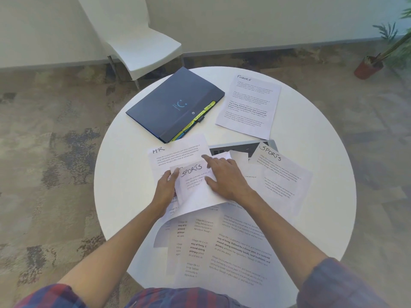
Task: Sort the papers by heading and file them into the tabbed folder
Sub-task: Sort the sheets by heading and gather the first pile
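A dark blue tabbed folder (175, 103) lies shut at the back left of the round white table (322, 156), yellow tabs poking from its edge. A FINANCE sheet (249, 105) lies to its right. An HR sheet (178, 153) and a SPORTS sheet (282, 174) flank the middle. Between them a second SPORTS sheet (195, 187) is lifted and curled. My left hand (165, 190) grips its left edge, thumb on top. My right hand (224, 176) presses on its right side with straight fingers. Several more printed sheets (233, 247) overlap near me.
A grey socket panel (233, 147) is set in the table's middle, partly under papers. A white chair (138, 50) stands behind the table at the left. A potted plant (373, 63) is on the floor at the far right. Patterned carpet surrounds the table.
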`<action>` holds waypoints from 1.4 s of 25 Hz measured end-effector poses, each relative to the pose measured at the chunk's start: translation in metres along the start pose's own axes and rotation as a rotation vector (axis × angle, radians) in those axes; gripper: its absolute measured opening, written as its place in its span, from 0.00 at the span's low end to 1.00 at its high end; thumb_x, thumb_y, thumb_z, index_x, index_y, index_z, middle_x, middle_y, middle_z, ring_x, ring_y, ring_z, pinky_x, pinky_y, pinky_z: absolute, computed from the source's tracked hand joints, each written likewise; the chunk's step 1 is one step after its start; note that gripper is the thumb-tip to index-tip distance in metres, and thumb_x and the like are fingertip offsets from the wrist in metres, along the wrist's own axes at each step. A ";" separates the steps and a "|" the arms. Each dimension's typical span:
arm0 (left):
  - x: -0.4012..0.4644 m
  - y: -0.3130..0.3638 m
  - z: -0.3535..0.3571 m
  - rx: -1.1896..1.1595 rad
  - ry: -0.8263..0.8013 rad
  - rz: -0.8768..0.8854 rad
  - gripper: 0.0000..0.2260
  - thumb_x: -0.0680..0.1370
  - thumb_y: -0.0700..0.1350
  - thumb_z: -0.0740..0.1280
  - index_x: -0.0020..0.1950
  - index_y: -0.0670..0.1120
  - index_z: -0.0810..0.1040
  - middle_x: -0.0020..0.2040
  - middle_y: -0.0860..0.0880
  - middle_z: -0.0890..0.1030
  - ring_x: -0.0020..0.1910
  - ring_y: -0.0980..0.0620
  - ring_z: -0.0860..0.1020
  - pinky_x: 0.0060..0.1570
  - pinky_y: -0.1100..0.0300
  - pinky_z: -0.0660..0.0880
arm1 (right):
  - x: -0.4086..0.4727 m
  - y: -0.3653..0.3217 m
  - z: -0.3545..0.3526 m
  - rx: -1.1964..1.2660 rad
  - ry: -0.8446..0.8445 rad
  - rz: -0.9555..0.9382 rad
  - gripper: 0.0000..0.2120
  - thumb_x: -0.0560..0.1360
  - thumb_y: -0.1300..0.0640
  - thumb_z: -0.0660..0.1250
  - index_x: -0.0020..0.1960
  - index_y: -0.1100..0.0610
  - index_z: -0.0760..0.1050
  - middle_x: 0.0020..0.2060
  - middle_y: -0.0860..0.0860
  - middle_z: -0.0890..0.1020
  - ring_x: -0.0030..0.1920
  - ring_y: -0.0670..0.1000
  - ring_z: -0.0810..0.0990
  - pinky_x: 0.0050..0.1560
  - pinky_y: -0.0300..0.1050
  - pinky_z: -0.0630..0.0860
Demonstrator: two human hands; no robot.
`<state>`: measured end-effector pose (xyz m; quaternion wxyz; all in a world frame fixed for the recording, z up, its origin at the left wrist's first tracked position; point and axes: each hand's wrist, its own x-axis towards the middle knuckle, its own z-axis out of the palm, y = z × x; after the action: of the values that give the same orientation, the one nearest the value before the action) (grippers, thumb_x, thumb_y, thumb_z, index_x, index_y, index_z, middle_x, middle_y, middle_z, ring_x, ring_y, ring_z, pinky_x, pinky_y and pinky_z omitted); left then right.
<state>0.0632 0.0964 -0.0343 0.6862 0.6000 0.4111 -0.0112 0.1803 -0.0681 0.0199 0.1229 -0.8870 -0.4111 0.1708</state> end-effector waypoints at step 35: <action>-0.007 0.012 -0.005 -0.060 0.008 -0.095 0.13 0.83 0.51 0.62 0.50 0.44 0.82 0.40 0.48 0.87 0.35 0.49 0.86 0.30 0.58 0.80 | 0.034 0.021 -0.028 0.310 0.215 0.096 0.08 0.80 0.54 0.66 0.53 0.52 0.83 0.65 0.46 0.77 0.64 0.49 0.75 0.63 0.52 0.71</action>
<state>0.0619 0.1002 -0.0206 0.7010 0.5588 0.4421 -0.0289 0.2266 -0.0578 0.0306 0.2930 -0.8892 -0.3214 0.1421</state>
